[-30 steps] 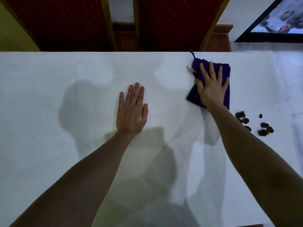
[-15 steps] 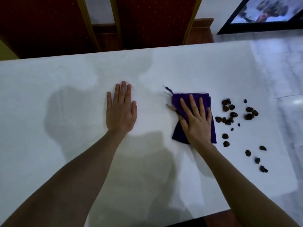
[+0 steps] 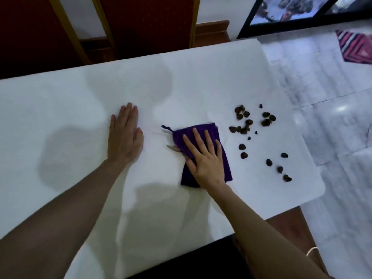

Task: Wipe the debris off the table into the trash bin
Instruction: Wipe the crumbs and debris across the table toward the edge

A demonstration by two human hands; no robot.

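Observation:
A folded purple cloth (image 3: 185, 133) lies on the white table (image 3: 60, 109), right of centre. My right hand (image 3: 205, 158) presses flat on it with fingers spread. Several dark brown lumps of debris (image 3: 244, 125) are scattered just right of the cloth, reaching toward the table's right edge. My left hand (image 3: 124, 135) rests flat on the bare tabletop, left of the cloth, holding nothing. No trash bin shows in the head view.
Red chairs with gold frames (image 3: 149, 21) stand behind the table's far edge. Pale tiled floor (image 3: 332, 97) lies to the right, with a striped mat (image 3: 356, 45) at the upper right. The table's rounded right corner (image 3: 320, 190) is near the debris.
My right hand has pulled the cloth from the far edge toward me. The view has swung right, so more debris and the table's right end show. My left hand stayed flat.

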